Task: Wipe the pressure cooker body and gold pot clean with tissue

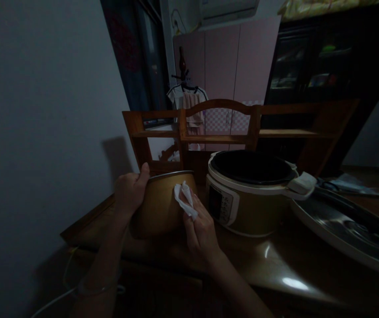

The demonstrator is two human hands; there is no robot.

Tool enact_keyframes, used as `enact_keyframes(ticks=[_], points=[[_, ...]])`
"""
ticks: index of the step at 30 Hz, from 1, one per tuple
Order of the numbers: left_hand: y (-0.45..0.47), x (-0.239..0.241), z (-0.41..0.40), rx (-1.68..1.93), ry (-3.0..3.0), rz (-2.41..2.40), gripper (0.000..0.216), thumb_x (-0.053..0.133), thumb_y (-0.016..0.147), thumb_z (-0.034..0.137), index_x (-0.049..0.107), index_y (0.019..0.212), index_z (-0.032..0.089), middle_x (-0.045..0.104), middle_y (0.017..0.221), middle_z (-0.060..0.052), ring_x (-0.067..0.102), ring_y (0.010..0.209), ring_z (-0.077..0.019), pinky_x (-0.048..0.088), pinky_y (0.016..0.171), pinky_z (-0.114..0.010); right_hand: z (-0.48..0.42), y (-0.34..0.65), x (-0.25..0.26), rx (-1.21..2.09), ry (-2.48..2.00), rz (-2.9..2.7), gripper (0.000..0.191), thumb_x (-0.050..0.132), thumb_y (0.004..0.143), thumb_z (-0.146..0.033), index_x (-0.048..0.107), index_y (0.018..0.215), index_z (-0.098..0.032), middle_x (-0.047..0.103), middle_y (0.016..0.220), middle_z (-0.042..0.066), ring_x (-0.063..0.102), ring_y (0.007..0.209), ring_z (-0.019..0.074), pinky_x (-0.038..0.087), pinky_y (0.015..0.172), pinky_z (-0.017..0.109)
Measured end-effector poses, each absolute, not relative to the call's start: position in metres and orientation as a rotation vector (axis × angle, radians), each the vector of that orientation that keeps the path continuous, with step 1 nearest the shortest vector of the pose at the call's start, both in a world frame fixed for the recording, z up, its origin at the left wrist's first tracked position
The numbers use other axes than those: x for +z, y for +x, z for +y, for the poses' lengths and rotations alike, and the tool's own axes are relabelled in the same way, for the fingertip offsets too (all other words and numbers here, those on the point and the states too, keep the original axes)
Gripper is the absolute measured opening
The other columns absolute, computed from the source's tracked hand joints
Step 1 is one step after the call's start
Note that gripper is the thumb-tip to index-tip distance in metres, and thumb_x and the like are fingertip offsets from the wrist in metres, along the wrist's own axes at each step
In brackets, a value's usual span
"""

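Note:
A gold-coloured inner cooking pot [162, 201] is held tilted over the wooden desk, its outer side facing me. My left hand [131, 192] is closed on its left rim, thumb up along the edge and the other fingers hidden behind. With my right hand [200, 223] I press a crumpled white tissue [185, 201] against the pot's right side; the fingers are closed on the tissue. Just right of the pot stands an electric pressure cooker [252, 207] with a dark open top and a button panel facing left-front.
At the right a round cooker lid [345, 225] lies on the glossy desk [275, 260], leaning near the cooker. A wooden shelf rack [219, 139] rises at the desk's back. The wall [53, 110] borders the left side; a white cable [51, 302] hangs at lower left.

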State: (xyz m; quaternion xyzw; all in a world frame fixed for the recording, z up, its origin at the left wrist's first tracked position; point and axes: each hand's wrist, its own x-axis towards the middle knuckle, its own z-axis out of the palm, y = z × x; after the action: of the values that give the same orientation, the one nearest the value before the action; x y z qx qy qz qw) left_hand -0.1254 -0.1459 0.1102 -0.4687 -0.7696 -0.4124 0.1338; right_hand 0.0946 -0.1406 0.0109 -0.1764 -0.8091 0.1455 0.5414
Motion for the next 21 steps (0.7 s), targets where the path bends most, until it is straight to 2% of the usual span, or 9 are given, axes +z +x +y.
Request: enact_keyframes(ticks=[6, 11, 14, 18, 21], points=[[-0.128, 0.110, -0.144, -1.191, -1.376, -2.228, 0.068, 0.030, 0.088, 0.070, 0.050, 0.044, 0.022, 0.051, 0.048, -0.006, 0.051, 0.055, -0.0181, 0.030, 0.060, -0.032, -0.143, 0.096, 0.012, 0.364, -0.427, -1.937, 0.057, 0.036, 0.100, -0.016, 0.033, 0.156, -0.027, 0.030, 0.163, 0.001, 0.023, 0.152, 0.0231, 0.030, 0.124, 0.053], [-0.125, 0.112, -0.145, -1.191, -1.382, -2.220, 0.069, 0.030, 0.088, 0.070, 0.045, 0.040, 0.022, 0.043, 0.044, -0.004, 0.045, 0.050, -0.0163, 0.027, 0.059, -0.033, -0.143, 0.098, 0.007, 0.380, -0.417, -1.929, 0.055, 0.036, 0.101, -0.016, 0.034, 0.155, -0.025, 0.029, 0.163, 0.002, 0.024, 0.152, 0.0232, 0.029, 0.124, 0.052], [-0.123, 0.113, -0.148, -1.202, -1.374, -2.250, 0.070, 0.030, 0.087, 0.072, 0.045, 0.040, 0.022, 0.042, 0.043, -0.004, 0.044, 0.049, -0.0160, 0.027, 0.058, -0.033, -0.143, 0.100, 0.001, 0.400, -0.433, -1.832, 0.054, 0.034, 0.103, -0.019, 0.032, 0.156, -0.027, 0.034, 0.161, 0.001, 0.027, 0.151, 0.0230, 0.031, 0.124, 0.052], [-0.123, 0.112, -0.152, -1.242, -1.387, -2.262, 0.071, 0.033, 0.086, 0.074, 0.049, 0.041, 0.021, 0.048, 0.045, -0.004, 0.048, 0.052, -0.0159, 0.029, 0.059, -0.031, -0.140, 0.101, 0.003, 0.457, -0.515, -1.654, 0.052, 0.030, 0.105, -0.023, 0.032, 0.156, -0.029, 0.037, 0.160, 0.001, 0.029, 0.150, 0.0239, 0.031, 0.123, 0.053], [-0.123, 0.111, -0.154, -1.250, -1.398, -2.232, 0.072, 0.033, 0.087, 0.074, 0.055, 0.044, 0.020, 0.053, 0.048, -0.005, 0.050, 0.053, -0.0160, 0.029, 0.059, -0.031, -0.137, 0.099, 0.013, 0.458, -0.484, -1.705, 0.051, 0.031, 0.105, -0.025, 0.032, 0.156, -0.030, 0.034, 0.161, 0.000, 0.028, 0.151, 0.0241, 0.030, 0.123, 0.054]])
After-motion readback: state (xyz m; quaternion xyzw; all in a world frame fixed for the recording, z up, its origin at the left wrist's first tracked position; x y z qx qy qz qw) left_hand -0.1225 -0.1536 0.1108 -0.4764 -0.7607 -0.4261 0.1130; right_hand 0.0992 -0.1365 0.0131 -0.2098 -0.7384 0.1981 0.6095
